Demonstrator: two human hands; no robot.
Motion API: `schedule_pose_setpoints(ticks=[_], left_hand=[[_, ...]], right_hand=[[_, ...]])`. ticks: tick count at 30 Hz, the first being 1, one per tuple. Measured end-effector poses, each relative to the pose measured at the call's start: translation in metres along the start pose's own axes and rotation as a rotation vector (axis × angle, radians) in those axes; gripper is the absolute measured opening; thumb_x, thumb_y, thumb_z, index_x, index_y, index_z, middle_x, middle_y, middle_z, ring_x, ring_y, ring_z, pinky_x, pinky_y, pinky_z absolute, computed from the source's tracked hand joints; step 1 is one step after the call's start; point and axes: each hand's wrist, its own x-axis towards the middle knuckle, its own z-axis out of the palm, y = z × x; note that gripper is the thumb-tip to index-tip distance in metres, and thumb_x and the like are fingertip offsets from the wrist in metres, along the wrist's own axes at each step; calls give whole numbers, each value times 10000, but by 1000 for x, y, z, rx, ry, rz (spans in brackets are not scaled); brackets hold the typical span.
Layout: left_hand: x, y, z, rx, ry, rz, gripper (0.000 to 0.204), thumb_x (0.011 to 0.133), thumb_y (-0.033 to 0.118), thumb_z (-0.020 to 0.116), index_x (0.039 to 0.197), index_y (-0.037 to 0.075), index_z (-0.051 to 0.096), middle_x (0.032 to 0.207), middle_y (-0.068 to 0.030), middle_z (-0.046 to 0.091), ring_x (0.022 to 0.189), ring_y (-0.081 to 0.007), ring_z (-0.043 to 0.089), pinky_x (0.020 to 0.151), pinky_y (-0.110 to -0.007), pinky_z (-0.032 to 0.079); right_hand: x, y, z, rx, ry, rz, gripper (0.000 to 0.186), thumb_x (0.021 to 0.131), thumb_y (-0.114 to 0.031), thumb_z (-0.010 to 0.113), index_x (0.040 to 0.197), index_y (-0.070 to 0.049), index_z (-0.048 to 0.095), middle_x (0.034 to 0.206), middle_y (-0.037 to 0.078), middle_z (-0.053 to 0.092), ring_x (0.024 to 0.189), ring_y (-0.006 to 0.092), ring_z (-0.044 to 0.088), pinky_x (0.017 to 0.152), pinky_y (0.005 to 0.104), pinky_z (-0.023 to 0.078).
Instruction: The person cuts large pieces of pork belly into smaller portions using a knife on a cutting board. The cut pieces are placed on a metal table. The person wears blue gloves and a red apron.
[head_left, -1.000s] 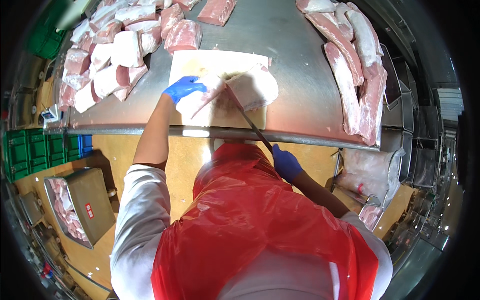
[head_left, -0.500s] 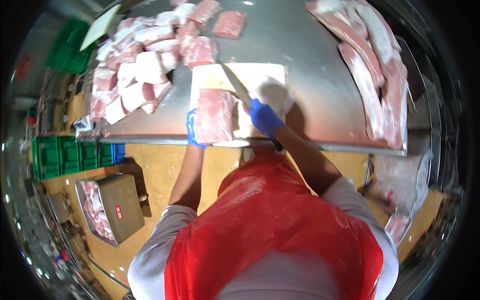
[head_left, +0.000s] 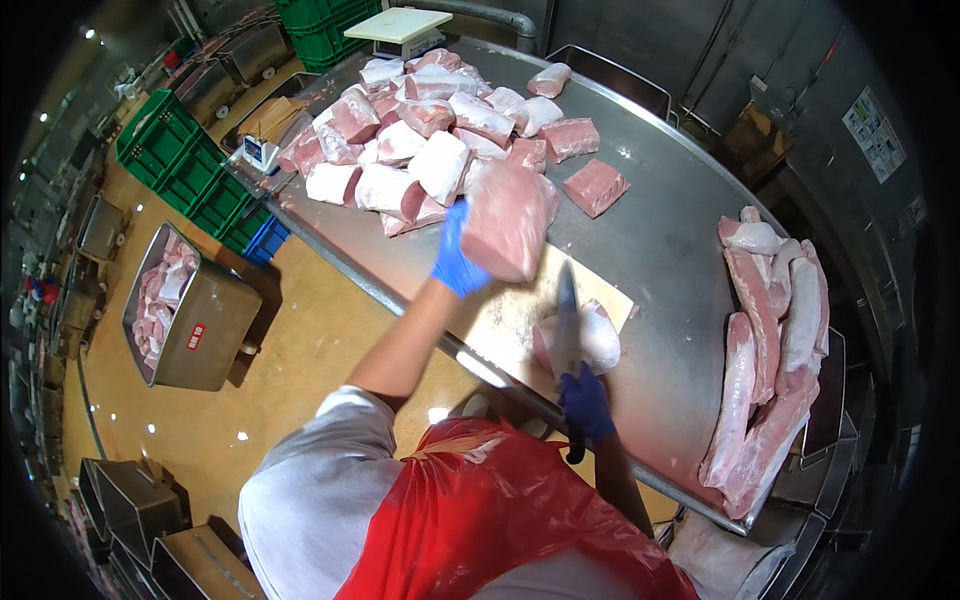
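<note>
The blue-gloved left hand has its fingers clasped on the side of a thick pork loin chunk, blurred and partly hiding the grip. The chunk is held up over the left part of the cutting board, in front of the pile; whether it touches the meat behind it I cannot tell. The blue-gloved right hand has its fingers wrapped round the handle of a long knife, the dark butt end showing below the hand and the blade pointing toward the tabletop's far edge. The blade passes across a pale-fatted loin piece on the board's right part; contact between them cannot be made out.

The board lies along the near edge of the metal tabletop, around its middle. Toward the left end sits a heap of cut loin chunks, and one separate chunk lies just beside it, toward the far edge. Long uncut loins are stacked along the right edge, reaching the near right corner. A small display unit stands at the left corner.

Beyond the left end are green crates; on the floor stands a metal bin holding meat.
</note>
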Motion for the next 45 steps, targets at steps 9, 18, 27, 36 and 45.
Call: schedule_pose_setpoints(ticks=[9,18,27,36,45], left_hand=[[110,205,-84,1564,595,619,540,969,522,502,1262,73,570,1160,-102,642,1031,-280,643,726,-465,519],[8,-242,-57,2550,-197,-442,1302,601,662,795,1538,-1,180,1360,-402,421,1289,-513,435,989,-681,365],[30,-151,-139,2064,333,-390,1216,576,494,850,1485,-56,258,1218,-259,628,1098,-339,647,920,-409,531],[-32,-138,-85,2436,387,-69,807,726,512,734,1414,191,462,1505,-216,381,1375,-446,360,953,-692,379],[0,-92,-77,2862,73,-617,775,814,587,604,1511,327,388,1661,-44,123,1472,-521,82,946,-901,93]], right_hand=[[-24,64,-63,134,223,-39,134,1002,-145,510,1126,-91,517,659,34,528,474,129,519,394,293,428],[-52,96,-35,189,369,40,131,1013,-137,493,1136,-93,493,668,38,534,442,115,487,348,284,413],[-62,113,-44,205,401,-14,114,1032,-170,502,1106,-86,483,630,49,523,398,122,468,333,277,405],[-64,116,-24,244,397,107,78,1024,-136,485,1079,-80,487,620,37,512,423,126,475,355,287,422],[-72,107,-48,80,537,-50,241,1011,-203,540,1221,-93,496,639,38,532,445,113,491,360,277,427]])
